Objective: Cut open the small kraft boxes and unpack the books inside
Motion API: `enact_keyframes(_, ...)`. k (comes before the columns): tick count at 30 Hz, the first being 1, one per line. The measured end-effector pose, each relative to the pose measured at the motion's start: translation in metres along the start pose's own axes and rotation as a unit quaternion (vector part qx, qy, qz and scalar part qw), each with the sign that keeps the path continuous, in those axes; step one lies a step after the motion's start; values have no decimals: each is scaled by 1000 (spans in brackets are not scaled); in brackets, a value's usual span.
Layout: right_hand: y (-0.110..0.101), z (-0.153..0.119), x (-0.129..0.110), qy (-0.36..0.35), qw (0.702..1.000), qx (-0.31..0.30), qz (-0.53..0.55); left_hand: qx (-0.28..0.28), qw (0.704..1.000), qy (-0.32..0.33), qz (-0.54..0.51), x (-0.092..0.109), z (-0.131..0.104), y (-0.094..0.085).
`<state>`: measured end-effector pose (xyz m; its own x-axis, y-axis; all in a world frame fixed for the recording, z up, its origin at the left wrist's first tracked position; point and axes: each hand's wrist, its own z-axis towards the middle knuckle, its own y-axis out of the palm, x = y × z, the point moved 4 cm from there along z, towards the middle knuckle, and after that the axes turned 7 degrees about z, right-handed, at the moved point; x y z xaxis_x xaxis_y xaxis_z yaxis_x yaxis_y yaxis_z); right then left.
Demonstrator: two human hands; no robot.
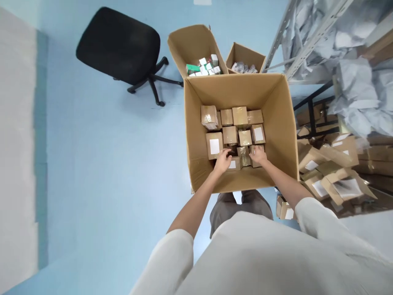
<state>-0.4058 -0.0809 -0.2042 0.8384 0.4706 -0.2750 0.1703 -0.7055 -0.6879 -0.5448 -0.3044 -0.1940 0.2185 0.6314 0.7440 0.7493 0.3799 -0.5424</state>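
Note:
A large open carton (pixel 239 88) stands in front of my legs with several small taped cardboard boxes inside it. My left hand (pixel 223 161) reaches in at the near left, its thumb and fingers apart, beside a white-labelled box (pixel 214 145) and over the left end of a small box (pixel 233 164). At the near right, my right hand (pixel 258 154) has its fingers bent over the top of a small cardboard box (pixel 255 163), hiding part of it. A small brown-taped box (pixel 243 155) lies between the two hands.
Behind the carton stand an open box (pixel 190 45) of small white and green packs and a smaller box (pixel 245 53) holding plastic-wrapped items. A black chair (pixel 119 45) is at the far left. Metal shelving (pixel 319 37) and piled opened cartons (pixel 340 176) crowd the right.

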Motion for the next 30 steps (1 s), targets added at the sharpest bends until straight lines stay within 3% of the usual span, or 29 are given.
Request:
enact_keyframes(8, 80, 108, 15, 49, 998, 6, 36, 0, 998, -54, 11, -69, 47, 43)
enact_keyframes(15, 131, 175, 11, 66, 996, 45, 33, -5, 995, -92, 42, -117, 77, 65)
enact_keyframes(22, 171, 207, 25, 75, 988, 109, 76, -31, 995, -83, 45, -134, 83, 79)
enact_keyframes(30, 174, 219, 42, 97, 987, 106, 70, -44, 995, -79, 34, -140, 80, 99)
